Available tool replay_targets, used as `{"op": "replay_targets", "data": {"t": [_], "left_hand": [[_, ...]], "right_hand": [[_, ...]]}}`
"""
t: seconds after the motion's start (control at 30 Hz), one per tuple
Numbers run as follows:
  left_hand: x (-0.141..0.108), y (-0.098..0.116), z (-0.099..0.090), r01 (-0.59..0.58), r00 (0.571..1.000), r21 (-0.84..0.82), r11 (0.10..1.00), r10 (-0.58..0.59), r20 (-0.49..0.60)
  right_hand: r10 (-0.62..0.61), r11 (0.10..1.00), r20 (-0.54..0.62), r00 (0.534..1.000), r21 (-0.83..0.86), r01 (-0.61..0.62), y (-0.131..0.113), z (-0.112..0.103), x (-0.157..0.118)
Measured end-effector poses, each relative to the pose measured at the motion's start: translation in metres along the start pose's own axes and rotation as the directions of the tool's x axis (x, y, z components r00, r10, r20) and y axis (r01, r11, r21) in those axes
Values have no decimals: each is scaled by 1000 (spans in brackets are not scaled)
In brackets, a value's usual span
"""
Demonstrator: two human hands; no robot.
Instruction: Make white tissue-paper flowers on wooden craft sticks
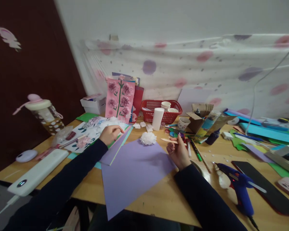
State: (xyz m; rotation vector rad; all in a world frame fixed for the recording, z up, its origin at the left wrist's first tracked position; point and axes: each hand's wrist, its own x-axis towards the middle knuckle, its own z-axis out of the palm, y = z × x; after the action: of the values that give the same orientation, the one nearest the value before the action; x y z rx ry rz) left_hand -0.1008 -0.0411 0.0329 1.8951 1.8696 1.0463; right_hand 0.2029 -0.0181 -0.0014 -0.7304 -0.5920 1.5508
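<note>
My right hand (179, 153) is closed around a thin, pale wooden craft stick (167, 140), whose narrow end points left. Just left of it, a fluffy white paper flower (148, 138) rests at the far edge of a large purple paper sheet (132, 176). My left hand (110, 134) hovers over or touches a pile of coloured paper (117, 148); its fingers are bent together, and whatever they hold is too small or hidden to tell. Beneath that arm lies a floral-printed sheet (80, 142).
A blue glue gun (238, 186) and black phone (257, 179) lie at right. Behind stand a red basket (146, 116), a white roll (157, 119), a paper cup (183, 123) and a pink flower card (120, 99). A white power bank (40, 170) and bottle (45, 114) are at left.
</note>
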Motion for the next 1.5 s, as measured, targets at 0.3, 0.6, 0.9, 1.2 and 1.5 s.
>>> {"op": "replay_targets", "data": {"t": [0.3, 0.6, 0.9, 1.2, 1.5], "left_hand": [[42, -63, 22, 127, 974, 181, 975, -88, -210], [45, -73, 31, 104, 962, 72, 992, -82, -260], [32, -50, 27, -15, 938, -243, 970, -70, -338], [-8, 11, 56, 166, 982, -789, 591, -29, 186], [-27, 25, 75, 343, 908, -753, 562, 7, 419]], "right_hand": [[27, 1000, 8, 1000, 11, -27, 3, -1, 0], [93, 994, 37, 995, 56, -95, 3, -3, -1], [65, 998, 39, 997, -5, -65, 3, -4, 0], [-35, 951, 135, 990, -301, 74, 18, 9, -13], [25, 891, 280, 960, -441, 106, 26, 11, -24]]}}
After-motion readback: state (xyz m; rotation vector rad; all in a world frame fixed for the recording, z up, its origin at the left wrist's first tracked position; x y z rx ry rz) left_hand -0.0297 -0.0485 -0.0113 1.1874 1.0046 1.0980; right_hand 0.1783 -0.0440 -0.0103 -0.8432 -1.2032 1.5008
